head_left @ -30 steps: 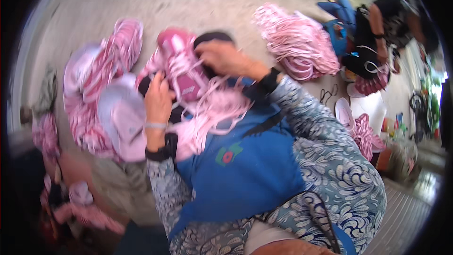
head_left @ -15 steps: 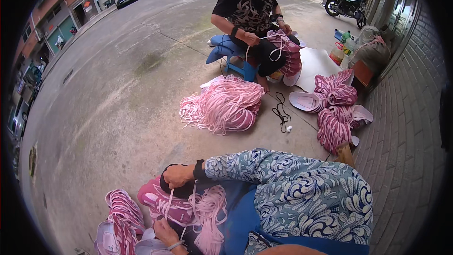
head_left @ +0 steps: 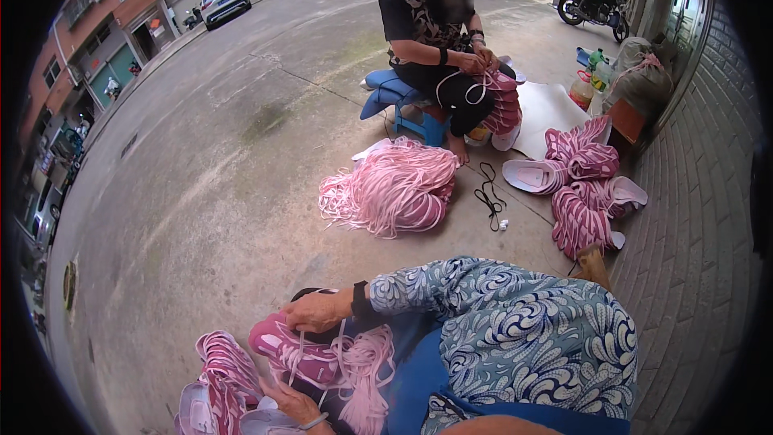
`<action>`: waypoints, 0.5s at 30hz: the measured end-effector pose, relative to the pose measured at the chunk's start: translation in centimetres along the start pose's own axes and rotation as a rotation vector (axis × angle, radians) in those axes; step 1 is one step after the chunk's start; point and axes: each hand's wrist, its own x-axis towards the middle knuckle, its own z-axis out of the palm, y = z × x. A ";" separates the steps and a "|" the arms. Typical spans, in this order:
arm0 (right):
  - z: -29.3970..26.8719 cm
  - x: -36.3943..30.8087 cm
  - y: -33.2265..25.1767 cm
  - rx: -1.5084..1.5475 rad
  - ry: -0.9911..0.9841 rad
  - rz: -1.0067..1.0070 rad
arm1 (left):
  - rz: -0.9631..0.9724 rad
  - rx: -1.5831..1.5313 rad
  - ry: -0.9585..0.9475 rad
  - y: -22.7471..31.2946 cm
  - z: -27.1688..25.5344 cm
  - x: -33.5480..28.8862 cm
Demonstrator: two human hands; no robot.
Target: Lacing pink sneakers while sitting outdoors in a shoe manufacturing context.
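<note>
Soft, even daylight, bright but without glare; shadows are faint and sit close under things. The pavement (head_left: 201,193) is evenly lit. Fisheye bending curves the brick wall (head_left: 692,193) and buildings (head_left: 121,24) toward a black rim. Centre sharp; edges smear slightly.

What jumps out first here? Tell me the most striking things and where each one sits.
The big heap of pink laces on the concrete in the middle catches the eye first. At the bottom, the right hand rests on a pink shoe upper with loose laces, and the left hand holds it from below. Across the heap a co-worker sits on a blue stool, with a pile of pink uppers by the brick wall at right.
</note>
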 end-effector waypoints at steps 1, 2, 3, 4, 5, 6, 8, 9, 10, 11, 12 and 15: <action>-0.1 -0.7 -0.2 -0.013 -0.131 -0.001 | -0.078 -0.061 -0.049 1.1 0.0 -0.2; 0.2 -1.2 -0.7 -0.020 -0.262 -0.008 | -0.159 -0.113 -0.095 1.6 -0.4 -0.2; -0.1 -1.5 -0.6 -0.059 -0.288 -0.031 | 0.000 -0.016 -0.115 1.5 -0.5 0.4; -0.7 -1.6 -0.4 -0.100 -0.312 -0.053 | 0.012 -0.019 -0.098 1.6 -0.6 0.9; -0.6 -2.0 0.0 -0.030 -0.314 -0.065 | -0.103 -0.038 -0.214 1.8 -0.7 0.8; -0.6 -2.0 0.5 0.029 -0.358 -0.070 | -0.217 -0.058 -0.330 1.9 -0.7 0.8; -0.7 -1.8 1.0 -0.022 -0.422 -0.163 | -0.240 -0.022 -0.344 1.0 -0.5 0.7; -0.5 -2.0 1.0 -0.019 -0.475 -0.128 | -0.275 0.018 -0.372 0.4 -0.3 0.5; -0.6 -2.1 1.0 0.013 -0.476 -0.113 | -0.262 0.017 -0.357 -0.4 0.2 0.9; -0.7 -2.2 1.1 -0.007 -0.446 -0.136 | -0.193 0.058 -0.321 -1.2 0.9 1.2; -0.8 -2.5 1.0 -0.021 -0.423 -0.153 | -0.132 0.097 -0.290 -0.8 1.1 1.3; -1.9 -2.5 1.0 0.032 -0.510 -0.154 | -0.158 0.143 -0.325 -1.0 0.7 0.7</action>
